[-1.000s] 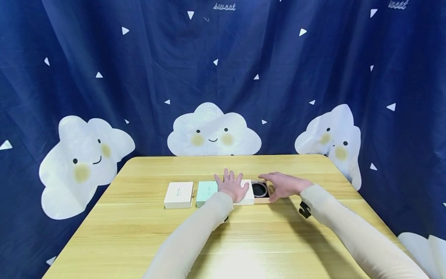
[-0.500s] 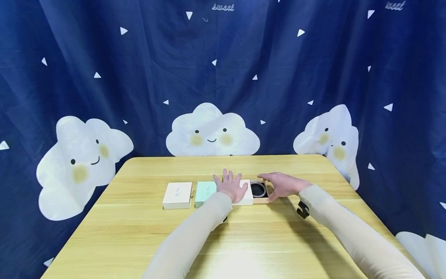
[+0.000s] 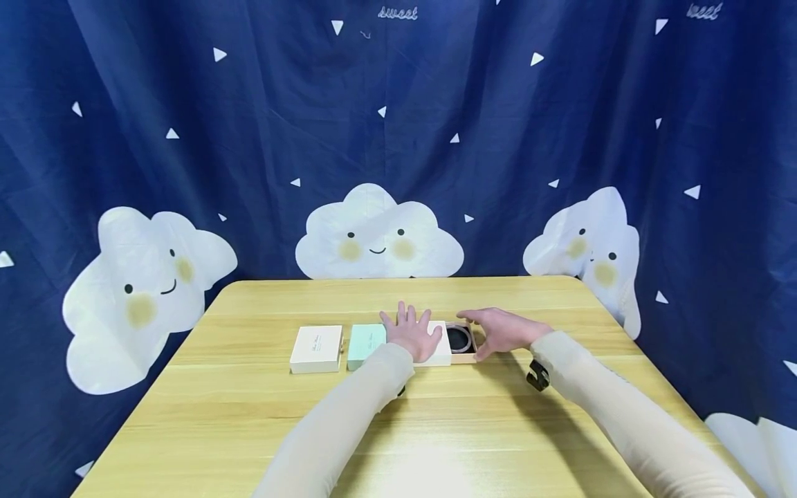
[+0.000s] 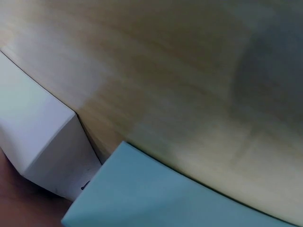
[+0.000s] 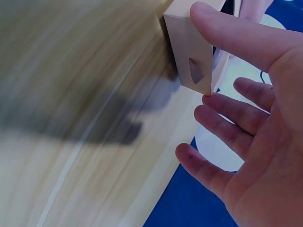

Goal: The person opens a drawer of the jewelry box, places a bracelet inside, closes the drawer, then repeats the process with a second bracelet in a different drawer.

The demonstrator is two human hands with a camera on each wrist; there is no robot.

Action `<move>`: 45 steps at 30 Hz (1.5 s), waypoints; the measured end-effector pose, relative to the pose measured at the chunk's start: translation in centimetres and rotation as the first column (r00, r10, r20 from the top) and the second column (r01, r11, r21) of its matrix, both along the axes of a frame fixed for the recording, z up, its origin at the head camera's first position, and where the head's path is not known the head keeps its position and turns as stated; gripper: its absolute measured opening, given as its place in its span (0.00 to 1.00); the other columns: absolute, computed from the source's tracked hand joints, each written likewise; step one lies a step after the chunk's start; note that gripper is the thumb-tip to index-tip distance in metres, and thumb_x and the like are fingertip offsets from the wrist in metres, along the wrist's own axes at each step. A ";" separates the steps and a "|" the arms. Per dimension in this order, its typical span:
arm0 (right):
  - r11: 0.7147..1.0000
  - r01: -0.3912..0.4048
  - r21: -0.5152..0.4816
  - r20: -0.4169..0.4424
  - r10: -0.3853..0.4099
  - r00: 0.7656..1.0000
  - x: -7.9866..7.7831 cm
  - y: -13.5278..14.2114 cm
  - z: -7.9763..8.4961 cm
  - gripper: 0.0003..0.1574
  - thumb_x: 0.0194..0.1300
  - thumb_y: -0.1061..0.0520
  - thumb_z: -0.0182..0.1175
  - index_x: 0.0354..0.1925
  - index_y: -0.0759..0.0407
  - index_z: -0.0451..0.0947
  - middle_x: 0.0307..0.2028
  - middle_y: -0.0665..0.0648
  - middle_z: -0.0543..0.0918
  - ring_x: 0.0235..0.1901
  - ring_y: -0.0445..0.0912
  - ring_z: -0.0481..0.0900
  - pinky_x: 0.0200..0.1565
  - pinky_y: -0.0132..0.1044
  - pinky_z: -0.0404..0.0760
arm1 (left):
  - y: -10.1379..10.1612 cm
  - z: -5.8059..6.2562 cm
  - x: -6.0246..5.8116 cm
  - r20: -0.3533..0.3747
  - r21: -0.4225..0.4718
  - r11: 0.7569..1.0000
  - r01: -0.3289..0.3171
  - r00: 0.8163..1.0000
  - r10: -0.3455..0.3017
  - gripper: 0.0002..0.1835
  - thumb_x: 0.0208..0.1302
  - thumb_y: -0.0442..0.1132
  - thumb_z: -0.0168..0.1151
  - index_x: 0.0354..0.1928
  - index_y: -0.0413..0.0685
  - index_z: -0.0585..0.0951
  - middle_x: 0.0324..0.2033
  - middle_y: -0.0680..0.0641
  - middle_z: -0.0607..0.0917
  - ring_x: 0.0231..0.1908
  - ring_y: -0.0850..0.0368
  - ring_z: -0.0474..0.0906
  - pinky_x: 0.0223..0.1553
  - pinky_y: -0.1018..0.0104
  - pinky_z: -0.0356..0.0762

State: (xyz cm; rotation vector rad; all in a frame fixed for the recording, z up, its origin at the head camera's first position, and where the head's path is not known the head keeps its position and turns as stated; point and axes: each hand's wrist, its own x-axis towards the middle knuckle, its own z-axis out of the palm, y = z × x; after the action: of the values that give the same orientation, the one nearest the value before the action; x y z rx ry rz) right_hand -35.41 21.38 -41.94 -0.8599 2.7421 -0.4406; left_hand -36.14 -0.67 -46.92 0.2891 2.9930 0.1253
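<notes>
With fingers spread, my left hand presses down on the white sleeve of a slide-out box. From the sleeve's right end sticks a pinkish drawer, and in it lies a mauve bangle-like ring around a dark pad. My right hand pinches the drawer's outer end, thumb on the near corner and a fingertip at the far one. A half-round notch shows in the drawer front in the right wrist view. The mint-green box left of my left hand is partly hidden by that arm.
A white lidded box with small lettering lies further left, a short gap from the mint one. All the boxes stand in a row on a light wooden table. A dark blue curtain with clouds hangs behind it.
My right hand has moved slightly left with the drawer, which now sticks out a little less from the sleeve. The left hand stays on the sleeve; the head view has shifted slightly.
</notes>
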 end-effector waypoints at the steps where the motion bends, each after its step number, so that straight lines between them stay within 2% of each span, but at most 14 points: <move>1: 1.000 -0.003 -0.004 0.000 0.003 1.000 0.0 0.0 0.0 0.63 0.46 0.54 0.82 0.74 0.62 0.62 0.64 0.64 0.77 0.58 0.57 0.79 0.64 0.54 0.74 | 0.0 0.1 0.2 -0.009 0.000 1.000 0.003 1.000 -0.003 0.36 0.74 0.69 0.25 0.80 0.69 0.54 0.80 0.45 0.51 0.80 0.42 0.35 0.71 0.25 0.35; 6: 1.000 -0.017 -0.016 -0.004 0.016 1.000 0.0 -0.2 -0.1 0.62 0.46 0.54 0.82 0.74 0.63 0.62 0.65 0.65 0.77 0.60 0.60 0.78 0.64 0.55 0.74 | -0.2 1.0 1.2 -0.035 -0.001 1.000 0.015 0.999 -0.015 0.36 0.75 0.68 0.26 0.80 0.67 0.55 0.80 0.44 0.53 0.80 0.41 0.39 0.72 0.26 0.39; 10: 1.000 -0.018 -0.023 -0.003 0.018 1.000 0.1 -0.4 -0.1 0.62 0.47 0.54 0.82 0.74 0.63 0.61 0.66 0.65 0.76 0.61 0.60 0.77 0.64 0.54 0.74 | -0.3 1.2 1.5 -0.042 -0.007 1.000 0.011 0.999 -0.011 0.35 0.76 0.67 0.26 0.80 0.67 0.56 0.79 0.44 0.54 0.80 0.42 0.39 0.72 0.27 0.40; 22: 0.999 0.006 -0.039 0.008 -0.005 1.000 0.1 -0.9 -0.3 0.62 0.47 0.54 0.81 0.75 0.58 0.61 0.67 0.64 0.74 0.63 0.59 0.76 0.66 0.54 0.73 | -0.2 1.0 1.4 -0.048 0.005 1.000 0.010 0.999 -0.010 0.35 0.76 0.67 0.27 0.79 0.66 0.57 0.79 0.44 0.55 0.80 0.42 0.41 0.72 0.27 0.41; 33: 0.999 0.017 -0.048 0.013 -0.016 1.000 0.1 -1.7 -0.3 0.62 0.47 0.54 0.81 0.75 0.56 0.61 0.68 0.64 0.74 0.65 0.59 0.75 0.66 0.55 0.72 | -0.4 1.4 1.5 -0.050 0.002 1.000 0.013 0.999 -0.013 0.35 0.76 0.66 0.28 0.79 0.65 0.57 0.79 0.43 0.55 0.80 0.41 0.41 0.72 0.27 0.42; 41: 0.998 0.020 -0.063 0.026 -0.018 1.000 0.4 -2.4 -0.2 0.62 0.47 0.54 0.82 0.75 0.57 0.62 0.67 0.64 0.75 0.64 0.59 0.75 0.66 0.55 0.72 | -0.2 0.6 1.0 -0.038 0.011 1.000 0.007 0.999 -0.007 0.35 0.75 0.66 0.28 0.79 0.65 0.58 0.79 0.43 0.55 0.80 0.41 0.40 0.71 0.25 0.40; 45: 0.998 0.009 -0.066 0.020 -0.008 1.000 0.3 -2.6 -0.3 0.62 0.47 0.53 0.81 0.75 0.60 0.61 0.68 0.64 0.74 0.65 0.61 0.74 0.66 0.56 0.72 | -0.2 0.2 0.5 -0.030 -0.016 1.000 0.004 1.000 -0.005 0.36 0.75 0.68 0.24 0.80 0.67 0.55 0.80 0.44 0.53 0.80 0.42 0.38 0.71 0.26 0.38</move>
State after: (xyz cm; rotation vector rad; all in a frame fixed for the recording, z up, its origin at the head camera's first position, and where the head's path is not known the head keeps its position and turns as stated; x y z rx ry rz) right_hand -35.14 18.80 -42.19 -0.8550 2.7279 -0.5412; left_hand -35.63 -0.85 -46.67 0.2988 3.0212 0.0973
